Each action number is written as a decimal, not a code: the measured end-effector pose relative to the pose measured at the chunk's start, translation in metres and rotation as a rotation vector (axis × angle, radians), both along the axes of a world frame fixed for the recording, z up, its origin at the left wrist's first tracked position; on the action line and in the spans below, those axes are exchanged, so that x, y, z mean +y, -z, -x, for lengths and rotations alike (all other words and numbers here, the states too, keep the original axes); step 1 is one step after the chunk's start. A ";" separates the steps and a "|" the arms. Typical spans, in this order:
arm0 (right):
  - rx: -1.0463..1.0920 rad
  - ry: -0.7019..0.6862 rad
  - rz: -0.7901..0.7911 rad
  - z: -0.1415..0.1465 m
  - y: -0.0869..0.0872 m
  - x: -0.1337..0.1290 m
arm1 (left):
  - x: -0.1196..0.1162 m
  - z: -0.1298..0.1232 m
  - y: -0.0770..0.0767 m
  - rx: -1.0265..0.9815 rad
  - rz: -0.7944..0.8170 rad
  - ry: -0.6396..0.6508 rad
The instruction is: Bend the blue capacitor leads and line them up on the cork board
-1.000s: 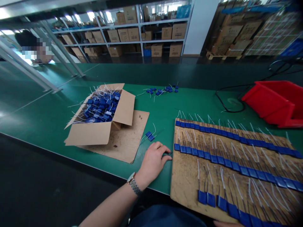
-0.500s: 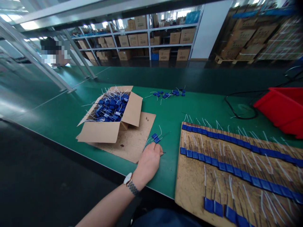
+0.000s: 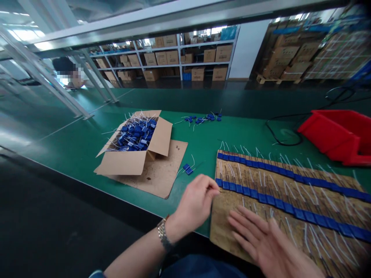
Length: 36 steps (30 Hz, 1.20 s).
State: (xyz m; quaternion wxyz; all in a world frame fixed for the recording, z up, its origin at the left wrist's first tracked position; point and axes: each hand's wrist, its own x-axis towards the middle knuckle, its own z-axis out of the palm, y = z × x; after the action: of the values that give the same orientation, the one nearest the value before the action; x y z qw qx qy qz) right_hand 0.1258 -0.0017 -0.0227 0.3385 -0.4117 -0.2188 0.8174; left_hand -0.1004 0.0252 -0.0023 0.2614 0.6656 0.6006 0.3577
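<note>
My left hand [image 3: 199, 200], with a watch on its wrist, is closed in a pinch at the left edge of a brown board [image 3: 222, 226]. A thin dark tip shows at its fingertips; what they hold is otherwise hidden. My right hand [image 3: 257, 239] is open over the board's lower rows, palm turned toward the left, fingers stretched out. Rows of flat blue components [image 3: 262, 197] with white and dark wire leads lie on the board. A couple of loose blue components [image 3: 188, 169] lie on the green table, just beyond my left hand.
An open cardboard box [image 3: 124, 162] full of blue components stands on a flat cardboard sheet [image 3: 165, 185]. More components [image 3: 199, 119] lie scattered farther back. At the right are a red bin [image 3: 327, 135] and a black cable [image 3: 274, 135]. A person [image 3: 68, 73] sits far left.
My left hand has moved right, from beside the loose components to the board's edge, still pinched. My right hand has come into view over the board. The view has shifted slightly.
</note>
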 end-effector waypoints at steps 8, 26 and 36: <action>0.353 0.122 0.305 0.036 -0.001 0.019 | -0.030 -0.036 0.020 0.147 -0.297 0.174; 0.252 0.262 0.357 0.032 -0.009 0.027 | 0.011 0.028 0.045 0.438 0.196 -0.286; 0.414 0.416 0.214 0.037 -0.011 0.046 | 0.024 -0.024 0.018 0.131 -0.184 0.191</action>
State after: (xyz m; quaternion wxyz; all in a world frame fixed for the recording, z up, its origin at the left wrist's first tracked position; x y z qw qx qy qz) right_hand 0.0885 0.0445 -0.0119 0.4905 -0.3058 0.0311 0.8154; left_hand -0.0765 0.0489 -0.0204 0.1921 0.7628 0.5150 0.3405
